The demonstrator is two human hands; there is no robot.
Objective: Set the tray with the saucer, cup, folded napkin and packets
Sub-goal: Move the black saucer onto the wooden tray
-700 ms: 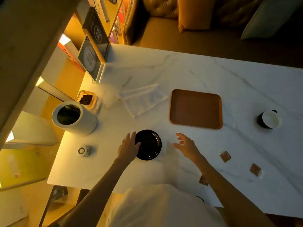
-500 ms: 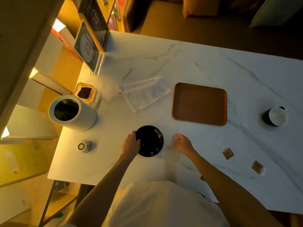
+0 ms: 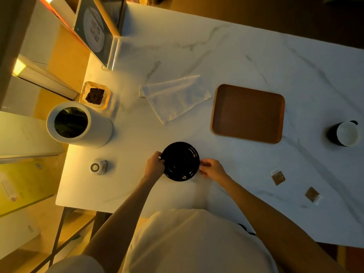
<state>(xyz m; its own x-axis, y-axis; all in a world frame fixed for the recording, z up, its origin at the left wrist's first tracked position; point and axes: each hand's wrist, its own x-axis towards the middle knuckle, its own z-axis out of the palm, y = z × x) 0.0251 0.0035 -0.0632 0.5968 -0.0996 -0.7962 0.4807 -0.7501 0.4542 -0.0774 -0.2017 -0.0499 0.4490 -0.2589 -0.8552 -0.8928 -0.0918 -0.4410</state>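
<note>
A black saucer (image 3: 180,161) lies on the white marble table (image 3: 246,62) near its front edge. My left hand (image 3: 154,166) grips the saucer's left rim and my right hand (image 3: 212,170) pinches its right rim. The brown wooden tray (image 3: 248,113) sits empty beyond and to the right. A folded white napkin (image 3: 174,98) lies left of the tray. A dark cup (image 3: 343,133) with a white inside stands at the far right. Two brown packets (image 3: 277,177) (image 3: 312,194) lie on the table to the right of my right arm.
A white cylinder container (image 3: 78,124) stands at the table's left edge, with a small square dish of dark bits (image 3: 95,94) behind it and a small round white device (image 3: 98,166) in front. An upright sign in a clear stand (image 3: 96,30) is at the back left corner.
My right hand moved left from the bare table onto the saucer's right rim. My left hand closed on the left rim. The camera tilted closer and down.
</note>
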